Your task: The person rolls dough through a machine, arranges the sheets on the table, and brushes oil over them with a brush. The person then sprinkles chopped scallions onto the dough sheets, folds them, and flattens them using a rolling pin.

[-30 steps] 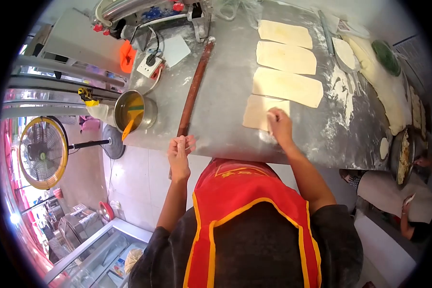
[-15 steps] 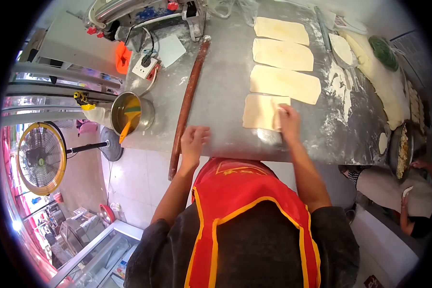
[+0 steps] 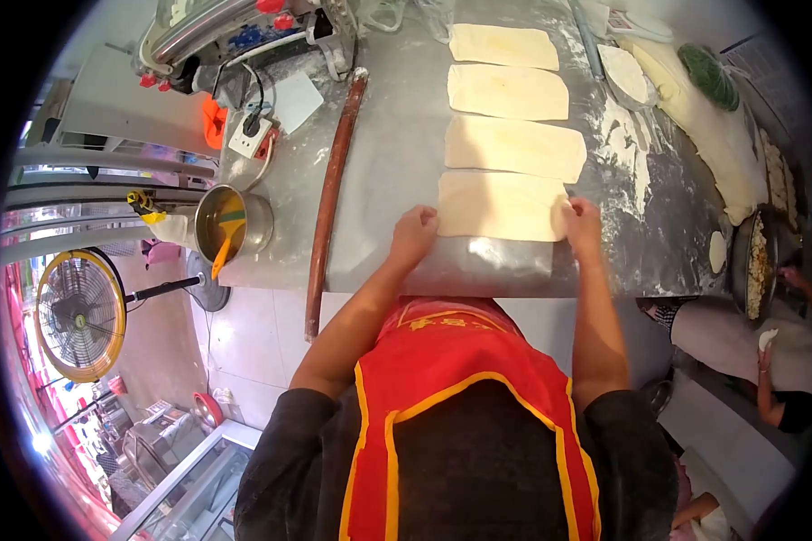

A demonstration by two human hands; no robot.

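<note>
The nearest sheet of dough (image 3: 501,209) lies flat on the grey worktop, stretched out between my hands. My left hand (image 3: 415,233) is closed at its left edge, fingers bent against the corner. At the opposite end, my right hand (image 3: 583,222) pinches the right edge. Beyond it lie three more pale rectangular dough sheets in a column: one close by (image 3: 514,149), a middle one (image 3: 507,91) and the farthest (image 3: 503,47).
Left of the dough lies a long brown rolling pin (image 3: 336,198), overhanging the front edge. A metal pot (image 3: 260,221) holds an orange-handled brush (image 3: 229,236). A dough-rolling machine (image 3: 244,41) stands back left. Right are a flour scoop (image 3: 624,77), a large dough mass (image 3: 704,135) and another person's hand (image 3: 789,275).
The nearest dough sheet's right end has been drawn out to the right by my right hand, making it longer. My left hand has moved from beside the rolling pin to the sheet's left edge.
</note>
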